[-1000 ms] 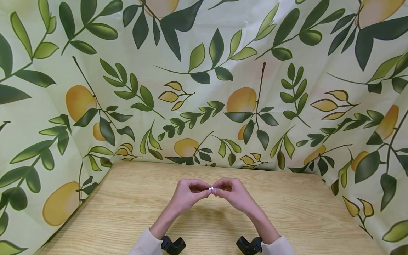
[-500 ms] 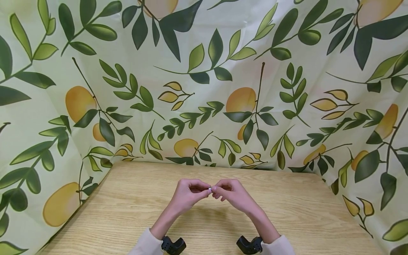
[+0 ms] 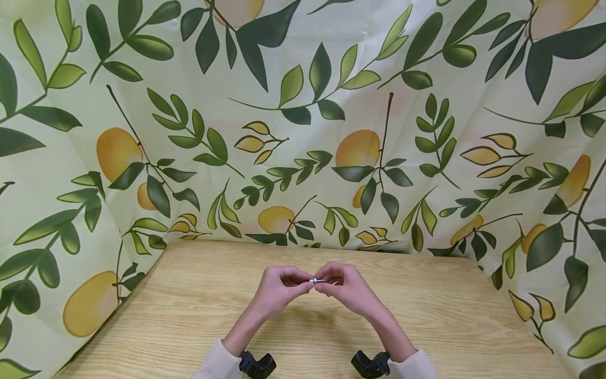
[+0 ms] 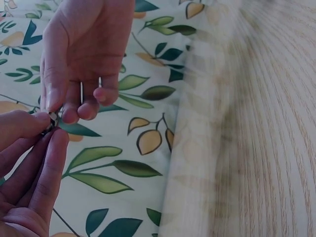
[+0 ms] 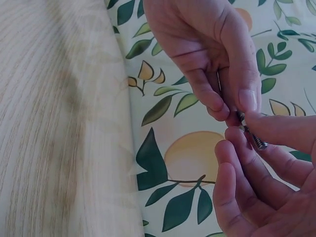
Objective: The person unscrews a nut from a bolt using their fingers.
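Note:
Between the fingertips of both hands, a small silver bolt (image 3: 321,280) lies roughly level above the table. Its threaded end (image 5: 259,143) shows past the right thumb in the right wrist view. My left hand (image 3: 280,288) pinches the bolt's other end, mostly covering it. With thumb and fingertips, my right hand (image 3: 349,288) pinches a small nut (image 3: 314,280) on the bolt, right beside the left fingertips. In the left wrist view only a bit of shiny metal (image 4: 53,117) appears between the touching fingertips. The right hand's other fingers are spread loosely below.
The wooden table (image 3: 199,295) extends under both hands. Behind it and at both sides hangs a pale cloth (image 3: 303,142) printed with leaves and fruit. Black wrist cameras (image 3: 258,364) are strapped on both wrists, near the light sleeves.
The right fingers closed over the bolt's threaded end half a second ago, then shifted, and the thread shows again now. The left hand has kept its place.

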Available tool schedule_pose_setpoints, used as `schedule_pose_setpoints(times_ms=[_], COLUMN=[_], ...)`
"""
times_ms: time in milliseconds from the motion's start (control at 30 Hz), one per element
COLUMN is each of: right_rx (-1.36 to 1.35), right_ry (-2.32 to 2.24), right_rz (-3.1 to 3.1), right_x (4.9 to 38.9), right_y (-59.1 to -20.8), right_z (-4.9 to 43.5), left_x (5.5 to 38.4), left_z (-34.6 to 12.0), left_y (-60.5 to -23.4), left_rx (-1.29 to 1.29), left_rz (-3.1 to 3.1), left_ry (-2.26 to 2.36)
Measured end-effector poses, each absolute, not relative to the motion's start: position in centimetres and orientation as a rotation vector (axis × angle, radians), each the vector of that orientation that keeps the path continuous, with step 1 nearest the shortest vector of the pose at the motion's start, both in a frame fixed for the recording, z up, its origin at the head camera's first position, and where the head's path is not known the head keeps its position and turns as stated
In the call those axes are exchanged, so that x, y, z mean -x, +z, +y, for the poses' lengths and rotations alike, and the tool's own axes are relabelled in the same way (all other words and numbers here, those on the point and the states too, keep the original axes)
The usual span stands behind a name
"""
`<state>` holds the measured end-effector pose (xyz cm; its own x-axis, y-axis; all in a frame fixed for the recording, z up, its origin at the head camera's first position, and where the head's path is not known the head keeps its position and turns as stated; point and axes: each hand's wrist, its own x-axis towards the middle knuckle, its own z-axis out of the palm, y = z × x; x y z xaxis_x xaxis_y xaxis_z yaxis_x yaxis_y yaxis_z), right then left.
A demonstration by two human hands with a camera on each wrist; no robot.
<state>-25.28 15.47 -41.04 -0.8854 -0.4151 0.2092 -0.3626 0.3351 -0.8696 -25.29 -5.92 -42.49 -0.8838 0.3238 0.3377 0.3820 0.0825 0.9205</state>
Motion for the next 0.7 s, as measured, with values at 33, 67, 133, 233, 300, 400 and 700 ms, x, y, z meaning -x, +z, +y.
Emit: schedule_pose_setpoints(times_ms=[33,67,133,233,300,400,700], right_rx=[0.738,0.744,0.747,0.749,0.748,0.741,0.738], right_ry=[-1.622,-1.621,-1.614,-1.600,-1.596,-1.603,-1.642], right_rz=[2.524,2.516,2.501,2.482,2.481,2.484,2.498], right_x=[25.28,25.29,25.25,25.22,25.20,25.16,25.03], right_y=[-41.03,-41.03,-40.97,-40.90,-40.89,-40.90,-40.85], right_z=[15.50,15.54,15.58,15.58,15.54,15.48,15.40], left_x=[25.29,25.28,25.28,25.28,25.28,25.27,25.29], left_z=[-5.90,-5.88,-5.88,-5.90,-5.92,-5.92,-5.84], left_y=[-42.49,-42.48,-42.47,-42.50,-42.51,-42.53,-42.58], left_rx=[0.741,0.736,0.728,0.720,0.720,0.725,0.750], left_rz=[-2.275,-2.275,-2.278,-2.283,-2.285,-2.285,-2.284], left_ry=[-1.959,-1.958,-1.952,-1.950,-1.946,-1.940,-1.936])
